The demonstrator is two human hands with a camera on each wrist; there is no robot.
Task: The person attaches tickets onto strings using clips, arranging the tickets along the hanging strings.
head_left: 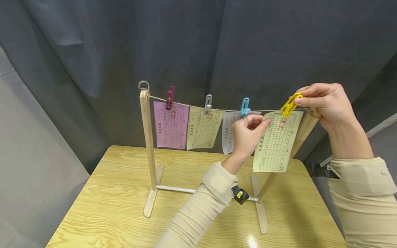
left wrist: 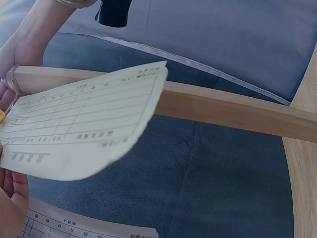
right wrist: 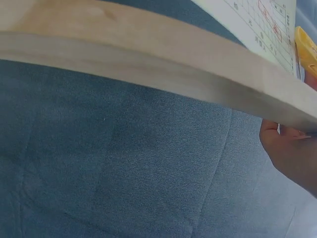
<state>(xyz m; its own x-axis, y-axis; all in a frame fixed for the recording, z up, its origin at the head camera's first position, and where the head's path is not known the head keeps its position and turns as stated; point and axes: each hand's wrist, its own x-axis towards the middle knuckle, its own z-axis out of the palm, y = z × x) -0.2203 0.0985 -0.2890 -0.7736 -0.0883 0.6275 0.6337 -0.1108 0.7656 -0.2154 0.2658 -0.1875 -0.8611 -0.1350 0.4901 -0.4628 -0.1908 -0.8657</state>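
Note:
My right hand (head_left: 330,105) pinches a yellow clothespin (head_left: 290,104) between thumb and fingers, beside the top of the right post. The clothespin's tip sits over the string (head_left: 189,105) and the top edge of a pale yellow-green printed form (head_left: 276,148) with a red stamp. At that form's upper left edge, my left hand (head_left: 248,134) pinches the paper. In the left wrist view the form (left wrist: 89,124) hangs with its lower edge curling. The right wrist view shows part of the clothespin (right wrist: 306,49), mostly behind the wooden post (right wrist: 163,54).
Along the string hang a pink form (head_left: 170,127) under a maroon clothespin (head_left: 170,98), a yellowish form (head_left: 203,132) under a grey one (head_left: 208,104), and a whitish form (head_left: 227,134) under a blue one (head_left: 245,106). The wooden stand (head_left: 148,137) rests on the table (head_left: 105,199).

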